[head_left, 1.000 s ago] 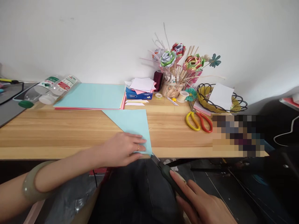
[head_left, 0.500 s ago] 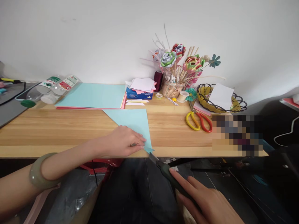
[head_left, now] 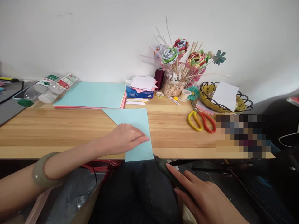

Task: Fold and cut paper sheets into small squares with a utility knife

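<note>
A light blue sheet of paper [head_left: 137,153] lies on the wooden table, its lower edge reaching slightly over the front edge. My left hand [head_left: 130,137] is on the paper with thumb and fingers pressed together, the fingertips at its right side. In my right hand [head_left: 198,189] is a knife [head_left: 171,175] with a dark green handle, index finger stretched along it. The knife's front end is at the paper's lower right corner, and most of its blade is hidden.
Scissors [head_left: 202,121] with yellow and red handles lie to the right. Behind are a paper stack [head_left: 93,93], a blue box [head_left: 139,93], a holder [head_left: 173,87] with paper flowers and sticks, and a yellow basket [head_left: 205,96]. Plastic bottles [head_left: 50,93] lie at the left.
The paper's lower part, folded to a point before, now lies opened out. My left fingers have drawn together and moved slightly up and right. The knife's blade has gone mostly from sight.
</note>
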`<state>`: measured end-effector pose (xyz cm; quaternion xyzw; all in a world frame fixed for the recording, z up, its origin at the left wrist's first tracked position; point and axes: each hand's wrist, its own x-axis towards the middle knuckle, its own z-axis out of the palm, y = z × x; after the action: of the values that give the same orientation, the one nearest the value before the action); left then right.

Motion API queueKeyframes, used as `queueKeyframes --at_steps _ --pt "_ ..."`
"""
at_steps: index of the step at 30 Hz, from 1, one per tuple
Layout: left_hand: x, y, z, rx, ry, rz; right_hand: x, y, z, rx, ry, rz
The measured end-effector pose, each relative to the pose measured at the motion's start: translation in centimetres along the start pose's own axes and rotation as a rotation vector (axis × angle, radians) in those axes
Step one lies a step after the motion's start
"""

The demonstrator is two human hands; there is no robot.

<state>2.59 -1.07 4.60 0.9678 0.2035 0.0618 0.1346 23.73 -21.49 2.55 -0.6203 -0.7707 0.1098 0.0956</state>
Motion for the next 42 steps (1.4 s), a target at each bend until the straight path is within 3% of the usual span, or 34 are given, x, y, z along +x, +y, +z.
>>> queueKeyframes --at_steps 4,9,23,28,42 --pt "1.4 -1.1 2.4 0.175 0.015 -0.097 0.2 0.0 0.3 -0.027 0.001 -0.024" --pt "1.7 -2.1 4.3 0.213 -0.134 -0.131 0.3 -0.1 0.7 -0.124 -0.008 -0.031" --pt "1.6 -2.0 4.2 0.203 -0.163 -0.149 -0.4 0.2 0.4 -0.270 -0.068 -0.055" --pt "1.5 -2.2 4.6 0.215 -0.106 -0.131 -0.5 0.1 0.3 -0.258 -0.064 -0.062" --pt "1.4 -2.4 4.8 0.220 -0.057 -0.097 0.6 -0.7 0.1 -0.353 0.084 -0.087"
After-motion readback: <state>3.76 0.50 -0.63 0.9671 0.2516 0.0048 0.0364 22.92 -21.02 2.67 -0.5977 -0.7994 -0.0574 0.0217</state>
